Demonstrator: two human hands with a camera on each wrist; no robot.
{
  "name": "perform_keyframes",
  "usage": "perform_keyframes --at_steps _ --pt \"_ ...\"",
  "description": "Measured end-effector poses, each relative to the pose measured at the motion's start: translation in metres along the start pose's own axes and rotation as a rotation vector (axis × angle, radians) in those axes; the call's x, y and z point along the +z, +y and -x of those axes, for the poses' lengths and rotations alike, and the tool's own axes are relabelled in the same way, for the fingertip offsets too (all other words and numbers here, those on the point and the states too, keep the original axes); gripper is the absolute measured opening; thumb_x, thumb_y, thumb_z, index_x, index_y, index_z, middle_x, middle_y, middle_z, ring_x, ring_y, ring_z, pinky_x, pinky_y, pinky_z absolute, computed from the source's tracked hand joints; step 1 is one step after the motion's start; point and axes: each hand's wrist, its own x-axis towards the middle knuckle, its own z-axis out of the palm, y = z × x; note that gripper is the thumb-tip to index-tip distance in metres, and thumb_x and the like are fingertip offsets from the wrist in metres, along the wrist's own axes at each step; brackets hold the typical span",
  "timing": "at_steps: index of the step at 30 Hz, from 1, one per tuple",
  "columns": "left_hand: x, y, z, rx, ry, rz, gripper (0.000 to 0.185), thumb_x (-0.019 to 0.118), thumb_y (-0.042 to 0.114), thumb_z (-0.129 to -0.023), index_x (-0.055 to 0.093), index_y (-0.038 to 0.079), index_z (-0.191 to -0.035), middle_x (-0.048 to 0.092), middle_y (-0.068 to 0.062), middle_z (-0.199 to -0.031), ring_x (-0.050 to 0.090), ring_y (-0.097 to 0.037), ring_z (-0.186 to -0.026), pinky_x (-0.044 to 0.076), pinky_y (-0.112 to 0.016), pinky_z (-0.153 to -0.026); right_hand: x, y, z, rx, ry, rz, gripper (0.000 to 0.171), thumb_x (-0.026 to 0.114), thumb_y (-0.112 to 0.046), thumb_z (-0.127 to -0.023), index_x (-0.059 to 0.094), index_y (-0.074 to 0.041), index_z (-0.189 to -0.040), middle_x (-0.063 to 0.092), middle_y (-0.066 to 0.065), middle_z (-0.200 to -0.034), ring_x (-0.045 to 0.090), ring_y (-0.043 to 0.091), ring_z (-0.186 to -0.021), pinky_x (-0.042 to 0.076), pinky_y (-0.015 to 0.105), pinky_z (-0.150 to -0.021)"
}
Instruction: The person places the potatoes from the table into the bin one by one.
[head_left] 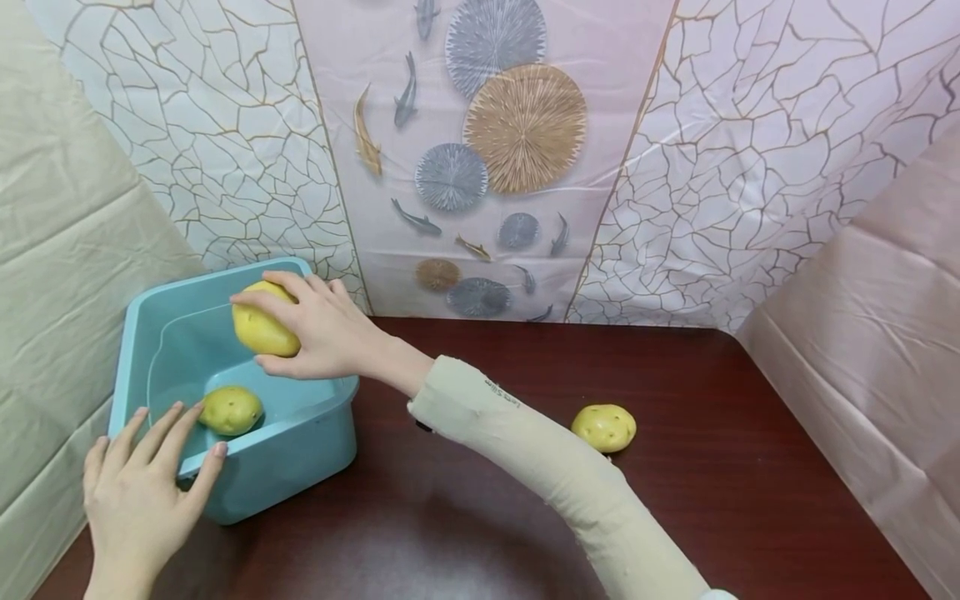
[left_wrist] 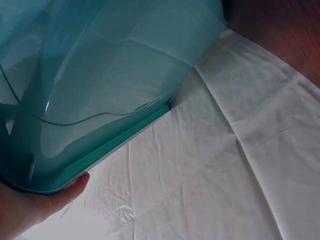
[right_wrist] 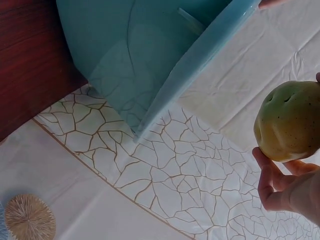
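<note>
A: Holding 1 potato (head_left: 262,327) over the back half of the teal tub (head_left: 300,454), the right hand (head_left: 322,333) has fingers and thumb curled round it. The tub stands at the tabletop's (head_left: 675,517) left edge, near the back left corner.

B: And the left hand (head_left: 138,500)?

A: Fingers straight and spread, resting on the tub's front rim, gripping nothing. A 2nd potato (head_left: 230,409) lies inside the tub by that front wall; a 3rd potato (head_left: 604,427) sits on the tabletop, well apart, toward the right.

B: How would the held one handle?

A: My guess is firm and fairly solid, with smooth, dimpled skin, so a full wrap round its middle suits it better than a fingertip pinch. It looks unlikely to bruise easily.

B: Do the wrist cameras add anything?

A: The right wrist view shows the potato's (right_wrist: 287,122) pitted skin and the fingers (right_wrist: 267,180) cupping it from below, which the head view hides. The left wrist view shows only a thumb (left_wrist: 60,197) against the tub's (left_wrist: 100,75) outer wall, no potato at all. Only the head view shows all 3 potatoes.
</note>
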Motion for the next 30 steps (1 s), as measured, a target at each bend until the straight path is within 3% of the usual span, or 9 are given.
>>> perform_keyframes --at_steps 30 --pt "-0.001 0.000 -0.001 -0.004 -0.008 -0.003 0.065 0.037 0.060 -0.084 0.059 0.006 -0.113 0.060 -0.024 -0.109 0.044 -0.043 -0.116 0.022 -0.061 -0.100 0.003 -0.003 -0.017 0.066 -0.089 -0.033 0.060 0.052 -0.052 -0.079 0.031 -0.038 -0.134 0.030 -0.004 -0.142 0.041 0.010 -0.107 0.028 0.021 -0.074"
